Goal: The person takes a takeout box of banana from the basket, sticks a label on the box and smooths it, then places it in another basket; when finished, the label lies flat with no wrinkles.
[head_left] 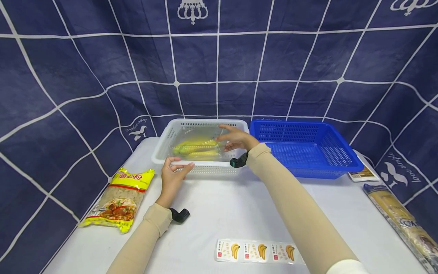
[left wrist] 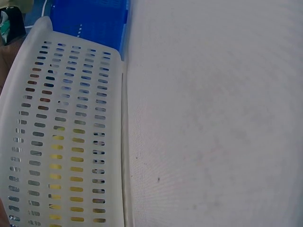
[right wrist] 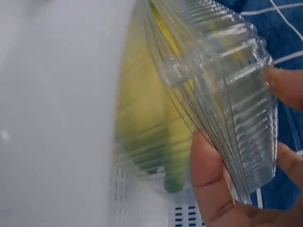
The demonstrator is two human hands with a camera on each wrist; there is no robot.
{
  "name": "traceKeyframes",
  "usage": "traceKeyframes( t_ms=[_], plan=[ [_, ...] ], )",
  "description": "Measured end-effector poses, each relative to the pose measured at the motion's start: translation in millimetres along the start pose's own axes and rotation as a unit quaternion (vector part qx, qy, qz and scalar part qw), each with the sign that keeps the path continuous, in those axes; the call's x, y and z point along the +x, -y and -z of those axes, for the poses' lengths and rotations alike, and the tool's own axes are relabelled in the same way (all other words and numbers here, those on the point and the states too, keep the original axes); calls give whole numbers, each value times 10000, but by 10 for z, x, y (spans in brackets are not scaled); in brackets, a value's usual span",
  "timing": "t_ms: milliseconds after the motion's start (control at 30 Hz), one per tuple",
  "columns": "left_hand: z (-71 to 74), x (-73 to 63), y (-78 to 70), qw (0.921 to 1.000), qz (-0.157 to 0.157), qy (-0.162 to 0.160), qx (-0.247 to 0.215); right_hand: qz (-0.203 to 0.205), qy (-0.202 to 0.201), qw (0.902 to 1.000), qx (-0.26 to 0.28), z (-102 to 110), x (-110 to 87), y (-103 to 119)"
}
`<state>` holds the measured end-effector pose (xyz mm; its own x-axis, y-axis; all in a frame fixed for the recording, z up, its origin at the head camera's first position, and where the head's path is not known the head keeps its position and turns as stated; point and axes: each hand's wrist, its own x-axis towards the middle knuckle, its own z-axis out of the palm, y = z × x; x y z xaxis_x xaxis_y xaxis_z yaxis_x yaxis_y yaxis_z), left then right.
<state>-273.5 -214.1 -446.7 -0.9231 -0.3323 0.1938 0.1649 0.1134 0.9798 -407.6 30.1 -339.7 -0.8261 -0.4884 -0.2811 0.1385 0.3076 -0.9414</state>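
A white perforated basket (head_left: 161, 152) stands at the back of the table. Yellow bananas with green ends (head_left: 195, 146) lie in it, seen through clear ribbed plastic containers (right wrist: 246, 109). My right hand (head_left: 237, 137) reaches over the basket's right side. Its thumb and fingers grip the layered edges of the containers, which stand tilted in the right wrist view. At the basket's front left rim is my left hand (head_left: 173, 175), index finger over the rim and thumb in front of it. Only a sliver of that hand shows in the left wrist view.
A blue basket (head_left: 342, 152) stands right beside the white one. To the left lies a yellow food packet (head_left: 119, 199). A strip of banana labels (head_left: 254, 251) is near the front, partly under my right forearm. A long packet (head_left: 400, 224) lies along the right edge.
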Motion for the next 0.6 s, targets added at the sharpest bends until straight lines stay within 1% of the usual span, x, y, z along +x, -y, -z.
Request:
traceKeyframes(
  t_ms=[267, 600],
  plan=[
    [4, 6, 8, 10000, -28, -42, 17, -27, -428, 9988, 230, -123, -49, 12],
    [-1, -12, -23, 10000, 6, -62, 11, 154, -707, 9963, 457, -146, -93, -77]
  ],
)
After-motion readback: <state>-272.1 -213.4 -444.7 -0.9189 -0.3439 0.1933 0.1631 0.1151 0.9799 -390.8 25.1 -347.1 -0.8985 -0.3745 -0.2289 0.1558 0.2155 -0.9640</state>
